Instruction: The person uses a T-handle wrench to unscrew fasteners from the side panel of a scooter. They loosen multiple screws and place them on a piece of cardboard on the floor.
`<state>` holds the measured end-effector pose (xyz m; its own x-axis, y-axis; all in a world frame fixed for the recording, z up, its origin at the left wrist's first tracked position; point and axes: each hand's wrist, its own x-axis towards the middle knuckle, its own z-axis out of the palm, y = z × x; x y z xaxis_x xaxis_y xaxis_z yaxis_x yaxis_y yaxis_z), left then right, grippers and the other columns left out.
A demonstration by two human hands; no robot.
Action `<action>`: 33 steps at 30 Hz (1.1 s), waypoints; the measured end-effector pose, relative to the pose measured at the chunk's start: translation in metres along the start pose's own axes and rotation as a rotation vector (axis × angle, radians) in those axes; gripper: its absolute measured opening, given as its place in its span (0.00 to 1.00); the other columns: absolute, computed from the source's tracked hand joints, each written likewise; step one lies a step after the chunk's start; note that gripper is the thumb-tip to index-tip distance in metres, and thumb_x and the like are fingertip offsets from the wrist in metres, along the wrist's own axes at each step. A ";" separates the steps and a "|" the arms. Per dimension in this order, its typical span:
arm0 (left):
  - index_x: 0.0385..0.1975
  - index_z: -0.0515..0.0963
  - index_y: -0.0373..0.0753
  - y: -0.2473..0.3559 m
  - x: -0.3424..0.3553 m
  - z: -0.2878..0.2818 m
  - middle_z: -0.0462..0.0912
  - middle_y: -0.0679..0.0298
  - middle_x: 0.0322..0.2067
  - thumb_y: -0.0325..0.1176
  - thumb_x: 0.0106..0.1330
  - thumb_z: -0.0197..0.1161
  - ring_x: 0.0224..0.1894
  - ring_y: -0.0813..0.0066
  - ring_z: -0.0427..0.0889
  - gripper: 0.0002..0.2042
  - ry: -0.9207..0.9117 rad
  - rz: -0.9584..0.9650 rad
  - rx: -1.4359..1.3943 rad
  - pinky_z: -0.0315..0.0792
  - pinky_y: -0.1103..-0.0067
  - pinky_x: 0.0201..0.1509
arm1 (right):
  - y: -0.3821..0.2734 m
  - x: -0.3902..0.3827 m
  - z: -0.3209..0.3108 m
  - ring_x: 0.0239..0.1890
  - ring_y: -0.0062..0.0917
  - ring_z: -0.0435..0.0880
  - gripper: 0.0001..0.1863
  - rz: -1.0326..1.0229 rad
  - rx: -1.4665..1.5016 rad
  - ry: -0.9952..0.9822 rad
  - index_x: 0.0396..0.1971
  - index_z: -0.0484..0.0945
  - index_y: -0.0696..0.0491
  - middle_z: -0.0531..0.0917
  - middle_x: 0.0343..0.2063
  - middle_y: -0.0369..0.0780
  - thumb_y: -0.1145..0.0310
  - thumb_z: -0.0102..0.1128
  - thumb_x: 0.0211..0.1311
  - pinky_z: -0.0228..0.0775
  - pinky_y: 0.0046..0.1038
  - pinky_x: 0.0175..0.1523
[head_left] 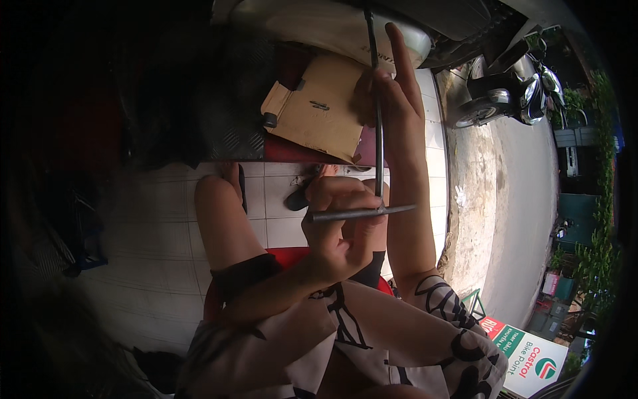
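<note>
In the head view, my left hand grips the crossbar of a dark metal T-handle wrench, whose long shaft points away from me. Farther up, my right hand holds that shaft between thumb and curled fingers, with one finger stretched out alongside it. The shaft's far end reaches a pale silver vehicle panel; whether it engages a fastener is too small to tell. Below the panel, an opened sheet of cardboard lies on a maroon surface, with small metal pieces on it.
My bare legs are bent over a red stool on white tiles. Dark sandals sit under the work surface. To the right are parked scooters, a concrete strip, greenery and a signboard. A dark mass fills the upper left.
</note>
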<state>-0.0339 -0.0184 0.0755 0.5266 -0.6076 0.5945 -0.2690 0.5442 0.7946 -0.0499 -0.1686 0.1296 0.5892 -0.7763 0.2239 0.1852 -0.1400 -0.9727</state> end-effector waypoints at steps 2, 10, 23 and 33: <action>0.40 0.74 0.31 0.007 0.003 0.000 0.73 0.60 0.33 0.20 0.61 0.60 0.31 0.75 0.74 0.08 0.011 -0.007 0.072 0.72 0.79 0.43 | -0.001 -0.015 -0.021 0.23 0.16 0.72 0.27 0.059 0.103 -0.255 0.66 0.59 0.56 0.76 0.22 0.36 0.64 0.42 0.69 0.61 0.18 0.27; 0.44 0.82 0.40 0.028 0.014 0.006 0.66 0.63 0.25 0.17 0.53 0.58 0.26 0.72 0.70 0.19 -0.090 0.166 0.501 0.66 0.77 0.29 | -0.012 -0.053 -0.017 0.54 0.37 0.75 0.39 0.218 0.408 -0.545 0.63 0.62 0.59 0.75 0.53 0.51 0.41 0.36 0.66 0.63 0.36 0.61; 0.54 0.77 0.44 0.064 -0.002 0.000 0.83 0.55 0.33 0.29 0.61 0.56 0.35 0.56 0.83 0.19 -0.350 0.221 0.988 0.77 0.65 0.40 | -0.016 -0.026 -0.015 0.67 0.42 0.61 0.40 0.263 0.713 -0.781 0.67 0.56 0.58 0.62 0.64 0.53 0.40 0.26 0.69 0.53 0.39 0.69; 0.54 0.71 0.25 0.037 -0.018 -0.014 0.77 0.57 0.18 0.35 0.66 0.58 0.19 0.71 0.77 0.21 -0.170 -0.191 0.394 0.69 0.74 0.26 | -0.032 -0.023 -0.017 0.63 0.40 0.69 0.36 0.200 0.661 -0.570 0.66 0.56 0.60 0.67 0.62 0.51 0.45 0.26 0.72 0.64 0.35 0.60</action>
<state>-0.0425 0.0205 0.0921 0.4661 -0.7796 0.4183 -0.4827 0.1722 0.8587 -0.0828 -0.1575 0.1541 0.9276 -0.3004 0.2220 0.3489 0.4845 -0.8022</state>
